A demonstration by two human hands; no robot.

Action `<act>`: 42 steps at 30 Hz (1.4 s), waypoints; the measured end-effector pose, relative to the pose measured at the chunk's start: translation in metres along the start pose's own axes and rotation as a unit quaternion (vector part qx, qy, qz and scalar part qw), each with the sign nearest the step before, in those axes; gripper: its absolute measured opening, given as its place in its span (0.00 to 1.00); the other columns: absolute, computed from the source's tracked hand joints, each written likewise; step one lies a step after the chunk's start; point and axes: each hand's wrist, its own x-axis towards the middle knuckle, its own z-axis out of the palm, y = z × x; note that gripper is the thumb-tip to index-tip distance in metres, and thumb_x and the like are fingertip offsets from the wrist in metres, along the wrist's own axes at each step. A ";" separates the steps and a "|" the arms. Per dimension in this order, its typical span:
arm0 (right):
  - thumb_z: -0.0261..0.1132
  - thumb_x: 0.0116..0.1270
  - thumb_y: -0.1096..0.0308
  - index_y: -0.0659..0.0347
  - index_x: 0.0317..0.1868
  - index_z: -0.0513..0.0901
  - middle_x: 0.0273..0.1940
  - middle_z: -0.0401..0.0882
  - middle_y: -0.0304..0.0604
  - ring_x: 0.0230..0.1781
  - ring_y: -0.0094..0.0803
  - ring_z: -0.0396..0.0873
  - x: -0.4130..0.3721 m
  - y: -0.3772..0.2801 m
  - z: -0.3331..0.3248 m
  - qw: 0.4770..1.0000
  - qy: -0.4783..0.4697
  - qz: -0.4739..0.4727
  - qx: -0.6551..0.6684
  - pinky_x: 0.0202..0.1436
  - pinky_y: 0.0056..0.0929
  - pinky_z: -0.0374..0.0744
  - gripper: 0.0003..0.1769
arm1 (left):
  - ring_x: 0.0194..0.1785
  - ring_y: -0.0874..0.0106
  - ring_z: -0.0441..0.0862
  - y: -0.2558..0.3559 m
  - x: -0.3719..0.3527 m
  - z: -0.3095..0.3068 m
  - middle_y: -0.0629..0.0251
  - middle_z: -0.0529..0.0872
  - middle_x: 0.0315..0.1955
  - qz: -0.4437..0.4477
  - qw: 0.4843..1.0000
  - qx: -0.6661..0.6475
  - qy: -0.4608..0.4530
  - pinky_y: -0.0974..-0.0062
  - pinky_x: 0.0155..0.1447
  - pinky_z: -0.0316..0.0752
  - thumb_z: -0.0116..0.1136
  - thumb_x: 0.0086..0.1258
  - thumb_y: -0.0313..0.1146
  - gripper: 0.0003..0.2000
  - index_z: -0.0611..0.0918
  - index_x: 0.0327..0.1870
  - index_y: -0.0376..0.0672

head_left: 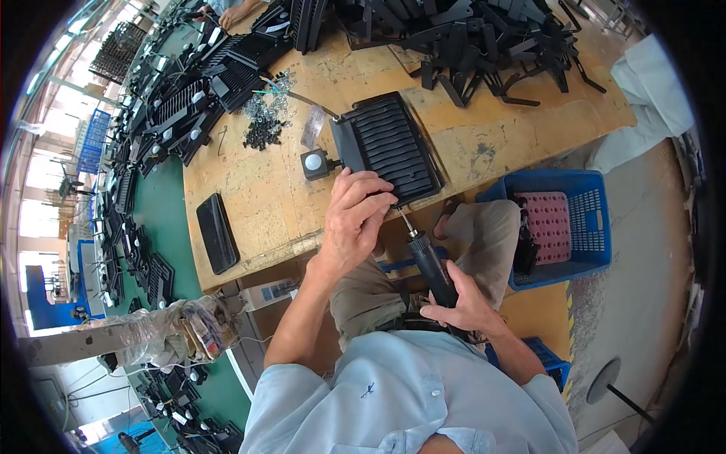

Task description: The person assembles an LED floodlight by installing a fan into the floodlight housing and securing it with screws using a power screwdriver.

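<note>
A black finned floodlight (pixel 389 144) lies on the wooden bench, with a small sensor box (pixel 314 163) with a white dome at its left side. My left hand (pixel 355 212) is closed at the lamp's near corner, fingers bent and pressed together against its edge. Whether a small screw is between those fingertips is hidden. In my right hand (pixel 465 303) is a black electric screwdriver (pixel 432 268), wrapped by the fingers below its collar. Its thin bit points up at the lamp's near edge, close to my left fingertips. A cable (pixel 302 100) with bare coloured wires runs from the lamp.
Loose screws (pixel 265 121) lie in a pile left of the lamp, near a black phone (pixel 217 233). Black brackets (pixel 484 45) are heaped at the back. More floodlights (pixel 181 106) line the green table (pixel 155 200). A blue crate (pixel 556 178) stands at right. Another person's hand (pixel 231 15) shows far off.
</note>
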 end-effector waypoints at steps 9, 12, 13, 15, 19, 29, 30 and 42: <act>0.81 0.64 0.67 0.64 0.63 0.71 0.28 0.76 0.32 0.24 0.19 0.76 0.004 0.003 0.000 0.999 -0.025 -0.004 0.026 0.28 0.24 0.75 0.33 | 0.60 0.59 0.86 -0.005 -0.005 0.004 0.63 0.92 0.46 0.003 0.999 -0.001 0.035 0.47 0.76 0.70 0.72 0.64 0.19 0.10 0.90 0.44 0.41; 0.80 0.66 0.67 0.64 0.64 0.71 0.28 0.77 0.33 0.23 0.19 0.76 0.005 0.000 0.002 0.999 -0.030 0.006 0.039 0.28 0.24 0.75 0.33 | 0.62 0.57 0.86 -0.002 -0.006 0.002 0.59 0.91 0.53 -0.049 0.997 -0.043 0.041 0.49 0.77 0.71 0.71 0.63 0.17 0.14 0.90 0.49 0.40; 0.80 0.66 0.67 0.64 0.64 0.71 0.28 0.77 0.33 0.23 0.19 0.76 0.006 -0.001 0.003 0.999 -0.031 0.008 0.043 0.27 0.24 0.75 0.33 | 0.63 0.55 0.85 0.000 -0.007 0.001 0.57 0.89 0.55 -0.060 0.996 -0.052 0.044 0.50 0.77 0.71 0.71 0.62 0.17 0.15 0.89 0.50 0.39; 0.79 0.67 0.67 0.64 0.65 0.70 0.28 0.77 0.34 0.23 0.20 0.77 0.007 0.000 0.005 0.998 -0.036 0.003 0.058 0.27 0.23 0.75 0.33 | 0.67 0.53 0.84 0.005 -0.007 0.001 0.52 0.86 0.61 -0.083 0.993 -0.070 0.052 0.52 0.78 0.71 0.70 0.61 0.16 0.18 0.88 0.53 0.39; 0.79 0.68 0.67 0.65 0.66 0.69 0.28 0.78 0.35 0.22 0.20 0.78 0.007 0.000 0.007 0.997 -0.037 0.004 0.063 0.26 0.23 0.75 0.33 | 0.76 0.49 0.76 0.003 -0.010 0.001 0.49 0.81 0.68 -0.082 0.994 -0.044 0.061 0.55 0.78 0.72 0.70 0.61 0.17 0.18 0.88 0.54 0.37; 0.77 0.70 0.67 0.64 0.65 0.68 0.28 0.78 0.37 0.20 0.22 0.78 0.004 -0.011 0.013 0.994 -0.040 0.020 0.097 0.23 0.25 0.75 0.31 | 0.78 0.51 0.74 -0.004 -0.019 -0.012 0.57 0.84 0.68 -0.012 0.997 0.069 -0.027 0.56 0.75 0.76 0.69 0.66 0.18 0.20 0.89 0.60 0.39; 0.77 0.70 0.67 0.64 0.65 0.67 0.28 0.78 0.37 0.20 0.23 0.78 0.003 -0.014 0.015 0.994 -0.039 0.025 0.096 0.23 0.25 0.76 0.32 | 0.78 0.52 0.74 -0.004 -0.021 -0.011 0.57 0.85 0.68 -0.006 0.997 0.074 -0.028 0.56 0.75 0.77 0.69 0.66 0.18 0.20 0.89 0.60 0.39; 0.71 0.72 0.72 0.69 0.75 0.61 0.35 0.79 0.42 0.22 0.30 0.82 -0.005 -0.047 0.042 0.982 -0.020 0.094 0.161 0.24 0.29 0.80 0.37 | 0.74 0.53 0.79 -0.002 -0.028 -0.002 0.54 0.88 0.63 -0.008 0.998 0.054 0.012 0.58 0.74 0.79 0.64 0.66 0.13 0.18 0.88 0.57 0.34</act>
